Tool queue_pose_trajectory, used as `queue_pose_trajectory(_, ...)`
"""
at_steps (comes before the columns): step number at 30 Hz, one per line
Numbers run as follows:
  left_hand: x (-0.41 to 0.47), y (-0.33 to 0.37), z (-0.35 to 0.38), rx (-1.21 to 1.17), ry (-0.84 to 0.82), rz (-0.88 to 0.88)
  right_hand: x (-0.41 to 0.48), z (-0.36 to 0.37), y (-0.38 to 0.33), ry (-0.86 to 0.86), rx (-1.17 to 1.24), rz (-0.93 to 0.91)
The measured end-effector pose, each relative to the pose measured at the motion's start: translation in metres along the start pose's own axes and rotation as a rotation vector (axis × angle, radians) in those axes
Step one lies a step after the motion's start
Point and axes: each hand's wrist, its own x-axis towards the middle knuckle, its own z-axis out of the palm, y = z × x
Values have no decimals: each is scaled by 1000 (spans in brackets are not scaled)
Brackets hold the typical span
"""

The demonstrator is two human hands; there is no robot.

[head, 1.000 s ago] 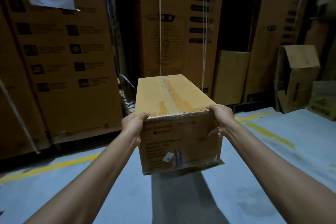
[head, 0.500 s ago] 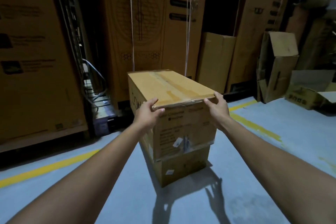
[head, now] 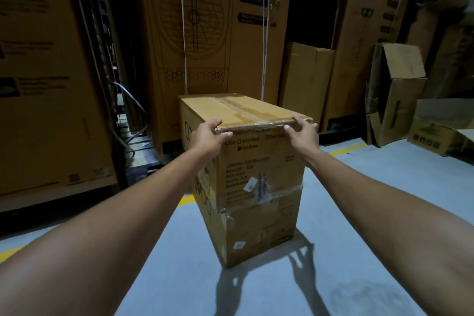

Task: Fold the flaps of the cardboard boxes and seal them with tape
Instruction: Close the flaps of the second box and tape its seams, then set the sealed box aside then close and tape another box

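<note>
1. On the grey warehouse floor (head: pixel 359 213), straight ahead of the person, two cartons stand stacked. The upper carton (head: pixel 246 113) rests on the lower carton (head: pixel 256 233), their near faces roughly flush.
2. The left hand (head: pixel 209 133) grips the upper carton's near left top corner, thumb lying on the lid and fingers curled over the front face.
3. The right hand (head: pixel 302 131) grips the near right corner, fingers hooked over the lid edge and thumb against the front.
4. Holding both corners with arms stretched out looks meant to steady the upper carton or square it over the one beneath. Corners are stiff and give control over twisting.
5. A tape strip (head: pixel 241 108) runs along the lid's middle seam and the flaps lie flat, so I'd judge this carton sealed.
6. Off to the right an open carton (head: pixel 395 90) leans with a flap raised, probably work yet to do. I can see no tape roll.
7. Tall printed cartons (head: pixel 205 33) line the back.
</note>
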Motion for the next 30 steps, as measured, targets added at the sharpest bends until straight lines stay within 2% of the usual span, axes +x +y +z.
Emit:
queue_pose_trajectory(5,7,6,28,38,31,17,13,-12,5,-61,-23,-3)
queue_pose_trajectory(9,12,-6,33,109,53,12,5,-7,14,-153,-169,-54)
queue_pose_trajectory(13,10,1,31,280,16,5,-16,-14,2,-360,-236,-9)
queue_pose_trajectory(15,0,20,22,407,-64,-75,-48,-24,-14,-480,-94,53)
queue_pose_trajectory(18,-32,47,-3,466,-113,-85,-104,-41,-38,-480,206,87)
queue_pose_trajectory(21,-80,69,-42,354,-62,65,-156,-63,-65,-436,429,106)
queue_pose_trajectory(25,-157,83,-109,265,5,156,-231,-83,-113,-449,645,111)
queue_pose_trajectory(30,-274,87,-176,215,137,165,-326,-100,-182,-541,750,48)
